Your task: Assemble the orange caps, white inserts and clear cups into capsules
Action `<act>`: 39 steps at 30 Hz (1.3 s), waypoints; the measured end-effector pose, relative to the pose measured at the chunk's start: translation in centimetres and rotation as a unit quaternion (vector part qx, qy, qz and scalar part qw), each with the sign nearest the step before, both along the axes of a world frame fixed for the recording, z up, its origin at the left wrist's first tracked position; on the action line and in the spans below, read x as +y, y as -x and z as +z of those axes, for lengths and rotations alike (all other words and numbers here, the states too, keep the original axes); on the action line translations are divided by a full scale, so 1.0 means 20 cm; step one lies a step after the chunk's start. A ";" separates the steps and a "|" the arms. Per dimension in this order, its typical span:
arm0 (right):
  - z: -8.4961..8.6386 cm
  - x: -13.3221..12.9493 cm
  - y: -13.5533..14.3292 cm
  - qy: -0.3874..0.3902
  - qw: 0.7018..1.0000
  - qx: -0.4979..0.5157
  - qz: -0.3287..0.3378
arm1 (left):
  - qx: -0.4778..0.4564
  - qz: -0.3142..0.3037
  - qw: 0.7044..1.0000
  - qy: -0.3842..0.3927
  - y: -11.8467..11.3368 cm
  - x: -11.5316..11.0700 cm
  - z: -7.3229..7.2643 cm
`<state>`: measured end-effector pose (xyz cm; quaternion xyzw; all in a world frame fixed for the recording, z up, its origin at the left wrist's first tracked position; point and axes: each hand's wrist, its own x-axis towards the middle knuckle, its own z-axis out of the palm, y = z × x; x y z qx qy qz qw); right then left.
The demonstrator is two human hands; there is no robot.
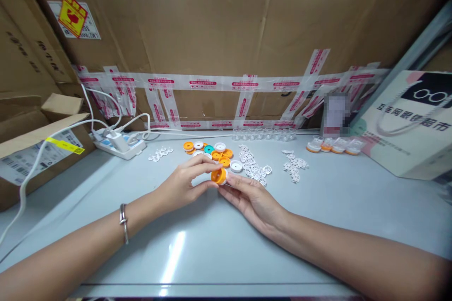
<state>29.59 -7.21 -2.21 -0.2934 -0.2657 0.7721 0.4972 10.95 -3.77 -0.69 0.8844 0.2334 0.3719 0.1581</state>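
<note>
Nearest, on the smooth, glossy grey surface, a metal bracelet circles the left wrist. The left hand pinches a shallow orange plastic cup from its left, thumb below and fingers above; the right hand grips its right edge, where white shows, so both are equally near. The cup, raised between the fingertips, turns its round opening leftward and towards the wearer. Just beyond lie orange, white and teal round caps, then openwork white plastic discs to the right. Farther back stand clear, rigid cups before taped brown cardboard.
</note>
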 end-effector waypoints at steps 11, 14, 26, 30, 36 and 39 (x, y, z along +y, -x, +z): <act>0.01 0.02 -0.02 0.036 0.998 -0.053 0.028 | 0.000 0.009 0.998 0.055 -0.01 -0.02 -0.01; 0.02 0.03 -0.03 0.064 0.995 -0.064 0.029 | 0.000 0.011 0.998 0.057 -0.02 -0.01 -0.03; 0.04 0.04 -0.04 0.049 0.993 -0.095 0.052 | 0.042 0.002 0.999 0.026 -0.02 -0.02 -0.04; 0.05 0.05 -0.05 0.058 0.995 -0.071 0.049 | 0.029 -0.010 0.999 0.011 0.00 0.00 -0.04; 0.07 0.06 -0.06 0.063 0.994 -0.053 0.070 | 0.010 -0.049 0.999 -0.017 0.02 0.03 -0.02; 0.08 0.06 -0.06 0.070 0.992 -0.043 0.093 | -0.008 -0.064 0.998 -0.001 0.03 0.03 -0.01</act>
